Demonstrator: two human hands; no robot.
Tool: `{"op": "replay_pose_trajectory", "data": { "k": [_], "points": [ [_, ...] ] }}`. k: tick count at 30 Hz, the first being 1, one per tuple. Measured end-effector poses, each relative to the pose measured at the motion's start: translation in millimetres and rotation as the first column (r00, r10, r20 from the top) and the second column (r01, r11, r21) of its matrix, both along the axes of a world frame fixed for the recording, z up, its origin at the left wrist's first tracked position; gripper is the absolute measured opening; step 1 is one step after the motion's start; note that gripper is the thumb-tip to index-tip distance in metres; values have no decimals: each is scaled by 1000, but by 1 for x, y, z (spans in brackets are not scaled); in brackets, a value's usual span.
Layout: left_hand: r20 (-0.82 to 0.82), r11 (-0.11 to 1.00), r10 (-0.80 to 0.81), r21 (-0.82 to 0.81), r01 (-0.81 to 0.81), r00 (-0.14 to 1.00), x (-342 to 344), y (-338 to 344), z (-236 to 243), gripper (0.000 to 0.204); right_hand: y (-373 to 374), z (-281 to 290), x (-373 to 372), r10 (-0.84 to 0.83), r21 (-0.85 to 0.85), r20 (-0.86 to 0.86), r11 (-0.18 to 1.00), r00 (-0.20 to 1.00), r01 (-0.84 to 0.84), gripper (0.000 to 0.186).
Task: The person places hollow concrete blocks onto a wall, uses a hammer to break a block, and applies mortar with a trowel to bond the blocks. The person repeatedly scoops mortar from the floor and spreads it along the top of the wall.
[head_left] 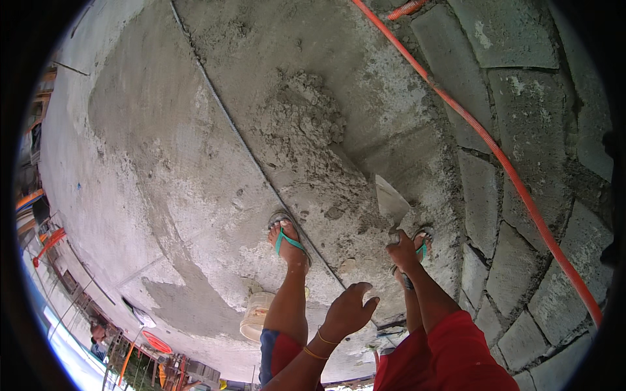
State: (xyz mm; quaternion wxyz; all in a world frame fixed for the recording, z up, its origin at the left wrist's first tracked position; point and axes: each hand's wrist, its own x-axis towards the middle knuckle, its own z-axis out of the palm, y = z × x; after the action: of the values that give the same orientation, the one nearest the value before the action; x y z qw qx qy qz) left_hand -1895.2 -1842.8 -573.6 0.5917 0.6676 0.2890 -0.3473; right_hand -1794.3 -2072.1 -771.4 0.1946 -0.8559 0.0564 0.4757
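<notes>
My right hand point(405, 251) is closed round the handle of a trowel point(391, 199), its pale, pointed blade reaching away over the mortar beside my right foot. Rough, wet-looking mortar point(306, 114) lies heaped ahead of it and trails back toward the blade. Lower down, my left hand point(350, 311) hovers with nothing in it, thumb and fingers apart. Two thin yellowish bands circle that wrist. My feet stand apart on the concrete in sandals with green straps; the left sandal point(290, 242) is close to a long thin grey rod point(241, 140).
An orange corrugated pipe point(486, 135) curves down the right side, over large grey slabs point(528, 124) with open joints. Behind my left foot stands a pale bucket point(256, 317). Farther left are an orange-red round basin point(157, 343) and stacked materials.
</notes>
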Motion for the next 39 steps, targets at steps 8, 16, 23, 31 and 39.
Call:
{"op": "replay_pose_trajectory", "data": {
  "k": [8, 16, 23, 31, 39],
  "points": [
    [15, 999, -21, -32, 22, 1000, -8, 8, -4, 43, 162, -58, 40, -239, 262, -433, 889, 869, 375, 30],
    [19, 1000, -4, -23, 4, 1000, -11, 13, -5, 42, 156, -38, 28, 359, -30, 409, 924, 839, -381, 59],
    [45, 999, -31, -10, 32, 999, -12, 8, -12, 44, 128, 46, 5, 314, 76, 183, 940, 932, -332, 59],
    [13, 997, -69, 19, 69, 998, -8, 7, -13, 44, 145, 4, 41, 142, 196, -69, 972, 987, -127, 61],
    [13, 998, -55, -40, 55, 998, 0, 10, -6, 43, 29, -19, 10, -90, -48, -56, 995, 994, 87, 57]
  ]
}}
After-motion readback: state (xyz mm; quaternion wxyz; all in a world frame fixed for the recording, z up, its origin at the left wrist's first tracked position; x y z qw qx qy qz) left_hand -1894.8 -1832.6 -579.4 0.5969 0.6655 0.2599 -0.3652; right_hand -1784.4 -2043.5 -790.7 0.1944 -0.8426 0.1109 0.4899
